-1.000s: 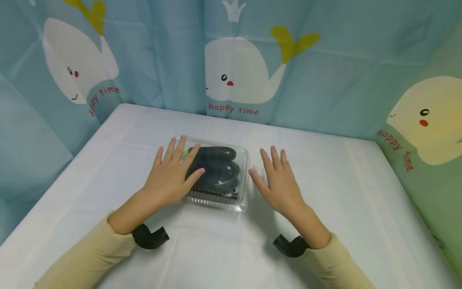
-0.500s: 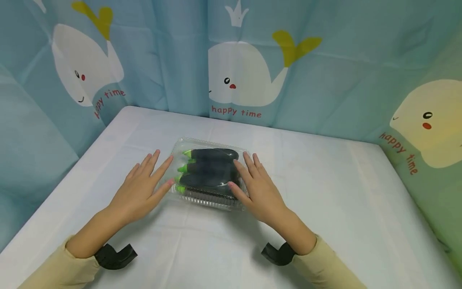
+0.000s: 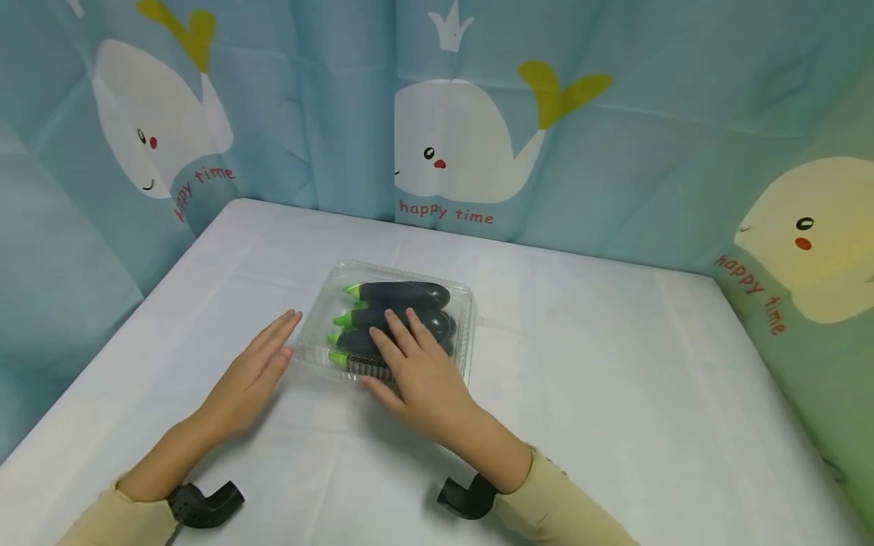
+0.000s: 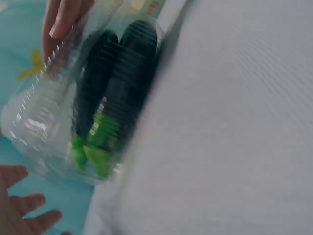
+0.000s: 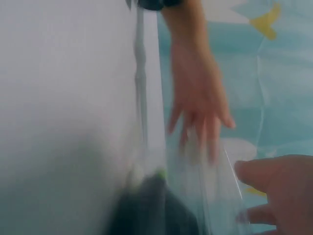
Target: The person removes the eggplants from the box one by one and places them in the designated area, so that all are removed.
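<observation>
Clear box (image 3: 319,322), eggplants (image 3: 365,316) inside: on table (image 3: 580,379) | Left hand (image 3: 247,385): beside its left edge | Right hand (image 3: 423,377): over its front, contact uncertain | Grip, both: fingers extended, holding nothing | Likely hazard: sliding or skewing, caused by one-sided pressure

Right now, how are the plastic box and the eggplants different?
The plastic box is see-through, but the eggplants are dark with green ends.
The plastic box is wide with corners, while each eggplant is long and rounded.
The plastic box is on the outside; the eggplants lie inside it.
Both look shiny.
</observation>
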`<state>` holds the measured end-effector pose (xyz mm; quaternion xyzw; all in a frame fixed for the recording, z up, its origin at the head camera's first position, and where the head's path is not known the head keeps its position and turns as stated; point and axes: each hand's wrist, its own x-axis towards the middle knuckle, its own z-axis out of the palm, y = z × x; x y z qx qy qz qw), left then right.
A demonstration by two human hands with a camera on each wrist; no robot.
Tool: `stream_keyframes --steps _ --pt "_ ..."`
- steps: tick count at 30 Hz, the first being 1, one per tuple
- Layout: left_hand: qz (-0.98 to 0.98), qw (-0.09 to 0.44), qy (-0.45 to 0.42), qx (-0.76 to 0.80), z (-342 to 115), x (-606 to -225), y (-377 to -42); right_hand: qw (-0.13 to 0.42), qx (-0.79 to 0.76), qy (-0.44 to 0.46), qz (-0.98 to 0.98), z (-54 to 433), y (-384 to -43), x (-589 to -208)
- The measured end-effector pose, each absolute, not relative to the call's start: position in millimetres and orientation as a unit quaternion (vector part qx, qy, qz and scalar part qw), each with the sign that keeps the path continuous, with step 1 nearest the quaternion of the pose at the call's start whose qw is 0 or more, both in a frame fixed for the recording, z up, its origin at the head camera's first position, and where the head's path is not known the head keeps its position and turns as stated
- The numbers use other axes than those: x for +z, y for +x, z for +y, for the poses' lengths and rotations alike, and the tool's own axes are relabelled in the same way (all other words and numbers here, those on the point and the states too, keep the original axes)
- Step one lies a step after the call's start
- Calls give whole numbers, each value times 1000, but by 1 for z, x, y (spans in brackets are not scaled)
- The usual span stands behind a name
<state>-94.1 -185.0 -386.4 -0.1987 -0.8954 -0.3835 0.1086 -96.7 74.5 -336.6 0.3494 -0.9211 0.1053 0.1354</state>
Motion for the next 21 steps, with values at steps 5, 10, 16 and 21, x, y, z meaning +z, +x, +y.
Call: stream_keyframes --steps 5,10,16,21 --pt "-844 75 -201 -491 -187 -396 -95 149 55 368 -916 53 -95 -341" --pt "-814 54 -215 -536 -189 -395 -96 144 39 369 -917 39 -96 -340" --pt "-793 28 -200 -574 -193 -394 -98 141 29 387 -911 25 -100 -339" --pt "-735 -44 -147 -661 -196 -399 -100 139 33 386 -912 22 -101 -339"
